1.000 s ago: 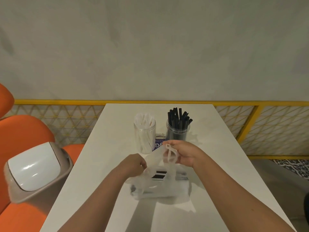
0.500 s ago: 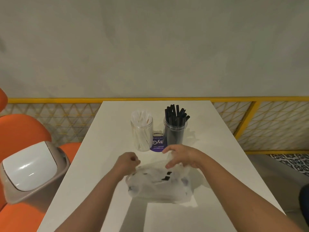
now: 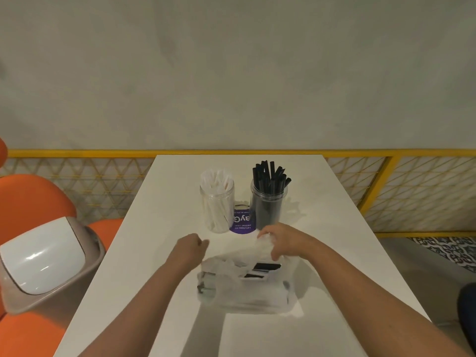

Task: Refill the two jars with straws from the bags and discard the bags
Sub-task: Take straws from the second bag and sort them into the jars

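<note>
Gripping one plastic bag (image 3: 244, 287): two hands (image 3: 189, 247) (image 3: 277, 239); two jars (image 3: 217, 202) (image 3: 268, 204) behind.

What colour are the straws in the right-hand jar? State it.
Black. The straws stand up out of the clear right-hand jar; the head view shows them plainly.

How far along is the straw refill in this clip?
Early. Both jars already hold straws: white ones in the left jar, black in the right jar. In hand: the right hand grips the top of the thin plastic bag lying on the table; the left hand is fisted at its left edge. Left: emptying the bag's dark contents and binning it in the bin.
</note>
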`<state>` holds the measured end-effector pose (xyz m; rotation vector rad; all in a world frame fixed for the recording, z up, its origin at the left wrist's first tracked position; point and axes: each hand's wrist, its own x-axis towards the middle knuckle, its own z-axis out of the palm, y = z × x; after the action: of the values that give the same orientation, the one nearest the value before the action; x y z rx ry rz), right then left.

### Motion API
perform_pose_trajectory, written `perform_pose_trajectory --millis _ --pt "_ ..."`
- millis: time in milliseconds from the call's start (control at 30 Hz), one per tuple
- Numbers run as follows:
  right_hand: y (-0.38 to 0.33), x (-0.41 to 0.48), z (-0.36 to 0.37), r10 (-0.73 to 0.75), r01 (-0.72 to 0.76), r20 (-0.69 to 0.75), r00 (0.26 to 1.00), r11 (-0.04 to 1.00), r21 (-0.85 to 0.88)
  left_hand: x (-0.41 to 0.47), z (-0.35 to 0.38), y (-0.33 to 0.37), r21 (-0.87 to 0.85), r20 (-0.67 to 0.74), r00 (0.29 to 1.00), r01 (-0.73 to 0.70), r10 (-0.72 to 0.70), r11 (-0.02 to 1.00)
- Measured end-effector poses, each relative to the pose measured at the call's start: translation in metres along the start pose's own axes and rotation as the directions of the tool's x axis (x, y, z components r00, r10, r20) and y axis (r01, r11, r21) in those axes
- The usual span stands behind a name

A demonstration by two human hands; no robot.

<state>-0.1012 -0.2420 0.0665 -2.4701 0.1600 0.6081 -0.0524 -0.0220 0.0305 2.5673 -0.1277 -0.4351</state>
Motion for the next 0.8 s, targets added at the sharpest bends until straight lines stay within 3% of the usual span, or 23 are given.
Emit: perform_pose_trajectory --millis 67,133,200,267,333,433,500,533,600,667,700,733,767,800 --pt "-0.003 0.002 0.005 -0.028 0.031 -0.058 0.998 0.998 0.051 -0.011 0.000 0.023 -0.103 0.002 0.996 -0.092 0.093 0.990" --pt "-0.014 0.005 0.009 -0.085 0.097 -0.085 0.993 0.984 0.151 -0.025 0.011 0.048 -0.147 0.110 0.980 -0.147 0.164 0.978" --pt "-0.021 0.007 0.010 -0.123 0.145 -0.108 0.986 0.964 0.224 -0.030 0.025 0.056 0.092 0.212 0.959 -0.210 0.187 0.973" --pt "-0.019 0.008 0.007 -0.136 0.162 -0.127 0.983 0.962 0.218 -0.027 0.032 0.044 0.352 0.211 0.966 -0.219 0.150 0.910" --pt "-0.010 0.009 0.004 -0.120 0.138 -0.126 0.985 0.979 0.150 -0.020 0.034 0.028 0.418 0.191 0.977 -0.169 0.095 0.893" --pt "0.004 0.011 0.005 -0.083 0.089 -0.111 0.990 0.995 0.044 -0.006 0.026 0.014 0.236 0.123 0.990 -0.102 0.074 0.966" --pt "0.009 0.015 0.011 -0.070 0.066 -0.126 0.990 0.997 -0.030 0.000 0.016 0.010 -0.181 0.077 0.997 0.041 -0.028 0.983" --pt "0.012 0.017 0.014 -0.051 0.045 -0.129 0.990 0.998 -0.052 0.001 0.012 0.010 -0.476 0.123 0.987 0.154 -0.108 0.866" --pt "0.020 0.022 0.022 -0.016 0.002 -0.130 0.991 0.994 -0.112 0.009 0.003 -0.002 -0.834 0.322 0.932 0.362 -0.167 0.415" --pt "0.030 0.026 0.028 0.048 -0.071 -0.170 0.984 0.989 -0.133 0.018 -0.004 -0.017 -0.878 0.479 0.876 0.476 -0.062 -0.059" --pt "0.036 0.027 0.030 0.096 -0.112 -0.196 0.976 0.991 -0.075 0.023 -0.007 -0.023 -0.846 0.504 0.863 0.485 -0.033 -0.223" --pt "0.040 0.028 0.031 0.161 -0.155 -0.210 0.964 0.987 0.042 0.026 -0.009 -0.029 -0.826 0.511 0.859 0.478 -0.036 -0.299" --pt "0.043 0.028 0.031 0.236 -0.190 -0.195 0.952 0.955 0.230 0.027 -0.011 -0.034 -0.825 0.512 0.858 0.477 -0.044 -0.305" --pt "0.044 0.027 0.030 0.304 -0.205 -0.143 0.942 0.858 0.471 0.025 -0.014 -0.037 -0.834 0.510 0.860 0.485 -0.030 -0.261"
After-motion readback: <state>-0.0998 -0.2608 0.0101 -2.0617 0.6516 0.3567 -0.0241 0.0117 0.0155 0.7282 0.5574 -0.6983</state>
